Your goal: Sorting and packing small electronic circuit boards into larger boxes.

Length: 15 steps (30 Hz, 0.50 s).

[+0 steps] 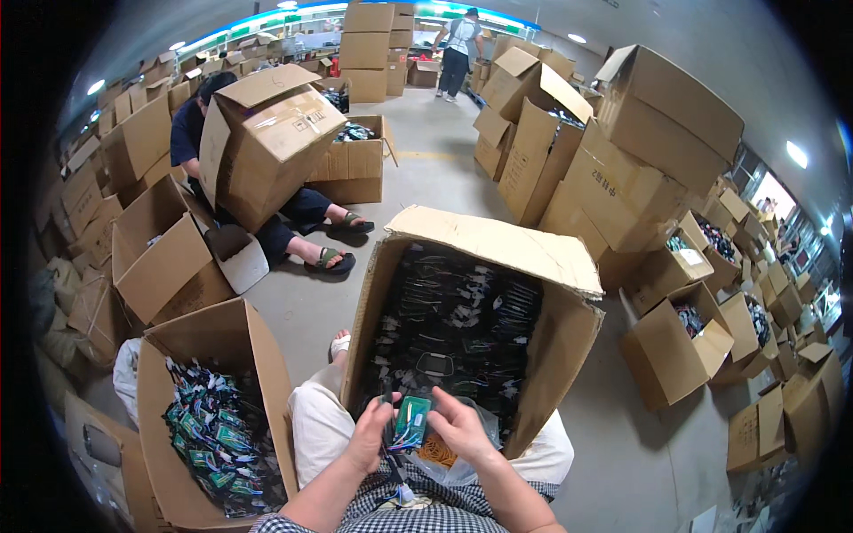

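Note:
Both hands hold a small green circuit board [412, 419] with coloured wires, low in the middle of the picture over my lap. My left hand [371, 433] grips its left side and my right hand [460, 429] its right side. Just beyond them a big open cardboard box [551, 346] leans toward me, full of black parts and cables. A clear plastic bag with orange rubber bands [438, 454] lies on my lap under my right hand.
At my left stands an open box [218, 342] filled with green boards. A seated person [298, 213] tips a carton over further left. Many open cartons [675, 342] crowd the right side. Another person [459, 53] stands far back on the concrete floor.

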Each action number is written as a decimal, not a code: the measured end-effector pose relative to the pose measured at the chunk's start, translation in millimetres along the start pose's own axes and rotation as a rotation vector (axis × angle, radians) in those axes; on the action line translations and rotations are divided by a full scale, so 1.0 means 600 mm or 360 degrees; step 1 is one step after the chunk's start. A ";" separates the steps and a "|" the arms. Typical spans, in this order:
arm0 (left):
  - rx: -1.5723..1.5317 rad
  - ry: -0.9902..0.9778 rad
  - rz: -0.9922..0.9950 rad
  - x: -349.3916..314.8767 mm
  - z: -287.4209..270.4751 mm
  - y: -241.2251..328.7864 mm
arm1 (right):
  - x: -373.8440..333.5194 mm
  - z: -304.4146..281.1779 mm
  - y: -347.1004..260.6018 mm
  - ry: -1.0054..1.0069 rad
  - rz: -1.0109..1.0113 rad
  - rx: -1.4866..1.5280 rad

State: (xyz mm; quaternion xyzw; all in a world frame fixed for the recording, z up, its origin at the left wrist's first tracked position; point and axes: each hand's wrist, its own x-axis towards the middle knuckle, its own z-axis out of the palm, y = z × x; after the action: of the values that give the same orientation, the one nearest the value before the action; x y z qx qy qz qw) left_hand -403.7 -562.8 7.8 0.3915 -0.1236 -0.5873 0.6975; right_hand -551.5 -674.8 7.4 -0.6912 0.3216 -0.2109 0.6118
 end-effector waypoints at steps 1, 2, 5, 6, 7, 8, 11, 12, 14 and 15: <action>-0.0087 -0.0040 -0.0013 -0.005 0.001 0.011 | -0.002 -0.004 -0.006 0.0062 -0.0026 0.0172; -0.0175 -0.0082 -0.0028 -0.008 0.002 0.018 | -0.009 -0.006 -0.010 0.0081 -0.0025 0.0187; 0.0040 0.0032 0.0274 0.004 -0.013 0.021 | -0.030 0.005 -0.042 0.0311 -0.0528 -0.0044; 0.0050 0.0029 0.0262 0.007 -0.007 0.022 | -0.033 0.003 -0.054 0.0367 -0.0790 -0.0647; 0.0296 0.0216 0.0563 0.012 0.006 0.025 | -0.036 0.006 -0.074 0.0374 -0.1111 -0.0859; 0.0540 0.0393 0.0863 0.018 0.017 0.029 | -0.041 0.008 -0.094 0.0383 -0.1431 -0.1081; 0.0589 0.0173 0.0863 0.025 0.024 0.054 | -0.047 0.008 -0.110 0.0319 -0.1548 -0.0832; 0.0477 -0.0115 0.0748 0.021 0.029 0.064 | -0.048 0.005 -0.111 0.0264 -0.1498 -0.0665; 0.0087 -0.0526 0.0231 0.007 0.051 0.064 | -0.043 -0.005 -0.095 0.0275 -0.1080 -0.0409; 0.0019 -0.0596 0.0059 0.002 0.038 0.048 | -0.038 -0.002 -0.092 0.0241 -0.0816 -0.0197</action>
State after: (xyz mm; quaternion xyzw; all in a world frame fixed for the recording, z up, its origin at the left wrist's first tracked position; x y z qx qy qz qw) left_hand -397.0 -572.6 42.4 0.2773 -0.2619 -0.6362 0.6707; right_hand -558.1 -656.8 64.1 -0.7684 0.1931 -0.3898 0.4693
